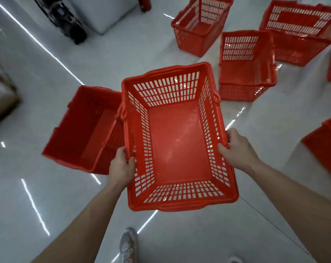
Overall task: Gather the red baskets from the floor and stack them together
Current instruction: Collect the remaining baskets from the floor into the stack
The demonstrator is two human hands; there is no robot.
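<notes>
Glossy pale floor (pixel 47 186) runs under everything, throwing back long streaks of ceiling light, and the red baskets sit scattered across it. You have one held basket (pixel 178 141) up in front of you, mouth upward and level, with your left hand (pixel 121 168) closed on its left rim and your right hand (pixel 236 147) closed on the right rim; on each side the thumb hooks over the inner edge while the fingers wrap underneath. Gripping both long sides near your end keeps it from tipping and, I would judge, lets you lower it squarely into another basket. The nearest candidate is the basket on your left (pixel 85 130), just beside the held one and partly hidden behind its rim (it looks tilted or blurred, so I cannot tell how it rests). Further off, a basket ahead (pixel 246 73) lies to the right, with a far basket (pixel 198 29) and a wide far basket (pixel 297 31) beyond it, and more red edges show at the right border. Most of the gathering seems still to do. Your shoe (pixel 128 245) shows at the bottom, and a dark object (pixel 66 21) stands top left.
</notes>
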